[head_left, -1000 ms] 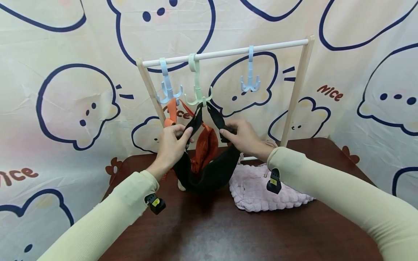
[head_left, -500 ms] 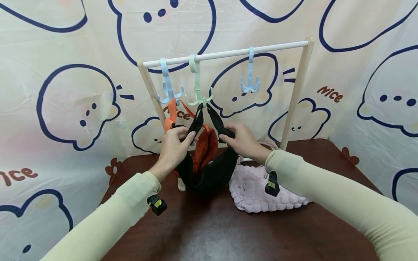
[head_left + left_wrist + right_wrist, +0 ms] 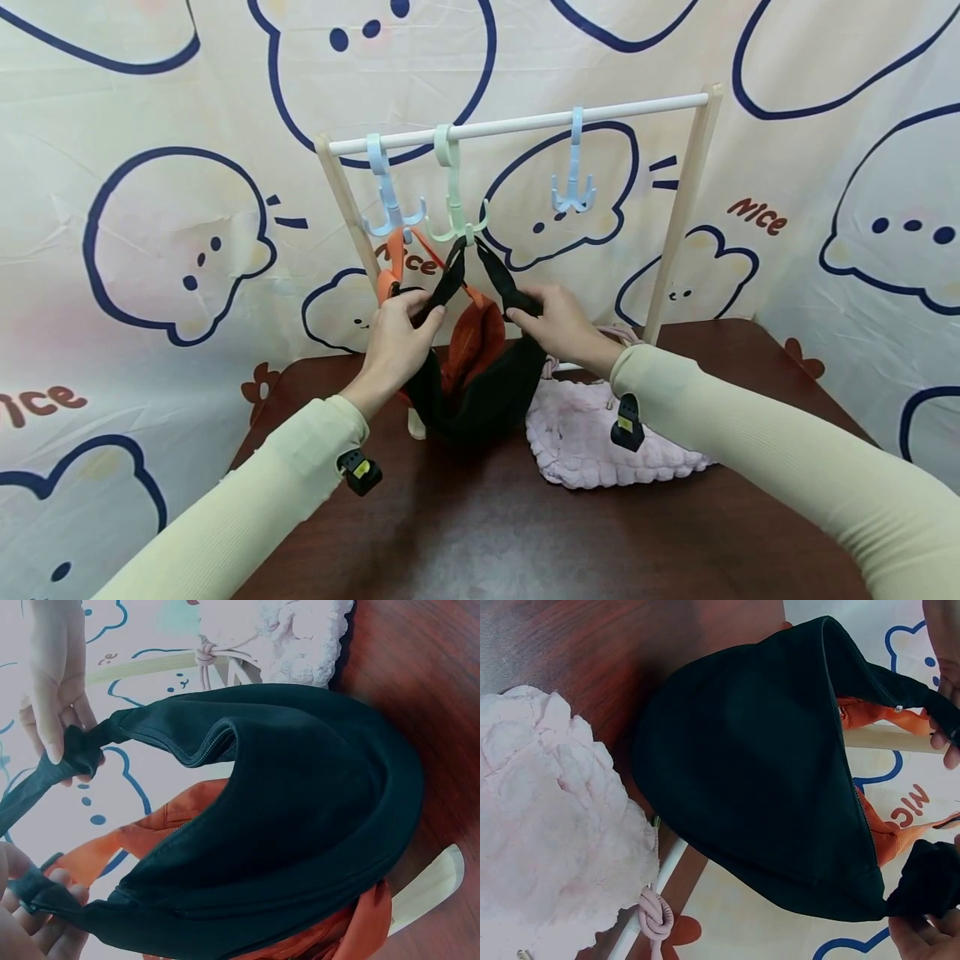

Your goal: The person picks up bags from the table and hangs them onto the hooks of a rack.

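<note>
A black zippered shoulder bag [image 3: 480, 392] hangs by its strap from the green multi-prong hook [image 3: 455, 196]. My left hand [image 3: 397, 337] pinches the strap's left side between thumb and fingers. On the other side my right hand [image 3: 558, 329] grips the strap near a knot, which shows as a dark bunch in the left wrist view. Between the hands the bag's top sags and its zipper edge [image 3: 214, 742] shows. Behind it an orange bag [image 3: 474, 337] hangs from the left blue hook [image 3: 388, 200], partly hidden by the black bag.
A white rail [image 3: 517, 125] on wooden posts carries the hooks; another blue hook [image 3: 574, 179] hangs at the right. On the brown table [image 3: 465, 517] lies a pale pink puffy bag [image 3: 600, 442] with a knotted strap [image 3: 656, 915]. A patterned cloth stands behind.
Both hands keep their hold on the black strap, shifting only slightly. The black bag has drawn a little inward; the orange bag and the pink bag stay in place.
</note>
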A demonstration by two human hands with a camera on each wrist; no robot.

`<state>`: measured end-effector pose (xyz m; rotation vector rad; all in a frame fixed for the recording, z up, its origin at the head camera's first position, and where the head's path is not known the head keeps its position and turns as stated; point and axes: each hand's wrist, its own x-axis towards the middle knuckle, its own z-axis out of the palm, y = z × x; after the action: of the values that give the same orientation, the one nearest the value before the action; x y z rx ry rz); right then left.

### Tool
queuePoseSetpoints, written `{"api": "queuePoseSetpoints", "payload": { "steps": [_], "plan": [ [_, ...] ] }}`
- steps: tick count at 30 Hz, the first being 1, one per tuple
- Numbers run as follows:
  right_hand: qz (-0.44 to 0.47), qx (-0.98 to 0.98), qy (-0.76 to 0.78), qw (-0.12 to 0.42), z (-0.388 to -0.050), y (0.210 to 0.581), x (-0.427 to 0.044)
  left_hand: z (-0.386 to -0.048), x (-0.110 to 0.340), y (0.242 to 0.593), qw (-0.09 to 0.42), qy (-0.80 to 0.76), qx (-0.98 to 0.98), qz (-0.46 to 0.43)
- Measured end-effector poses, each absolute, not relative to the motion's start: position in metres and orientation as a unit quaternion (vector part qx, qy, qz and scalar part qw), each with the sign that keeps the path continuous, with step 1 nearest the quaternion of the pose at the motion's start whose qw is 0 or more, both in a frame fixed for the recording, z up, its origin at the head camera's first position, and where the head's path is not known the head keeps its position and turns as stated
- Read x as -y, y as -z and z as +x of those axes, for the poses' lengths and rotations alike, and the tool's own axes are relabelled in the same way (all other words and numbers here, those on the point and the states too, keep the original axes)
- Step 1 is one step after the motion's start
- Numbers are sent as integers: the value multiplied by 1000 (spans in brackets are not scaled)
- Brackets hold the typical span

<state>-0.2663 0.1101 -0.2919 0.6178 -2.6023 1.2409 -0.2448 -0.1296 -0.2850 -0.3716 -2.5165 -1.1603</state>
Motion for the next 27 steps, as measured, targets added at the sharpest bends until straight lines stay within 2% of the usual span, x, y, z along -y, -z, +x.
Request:
{"api": "queuePoseSetpoints", "payload": {
  "steps": [27],
  "plan": [
    [209,886,-406,84,-266,290,-119,-239,135,279,208,429,869,-133]
  ]
}}
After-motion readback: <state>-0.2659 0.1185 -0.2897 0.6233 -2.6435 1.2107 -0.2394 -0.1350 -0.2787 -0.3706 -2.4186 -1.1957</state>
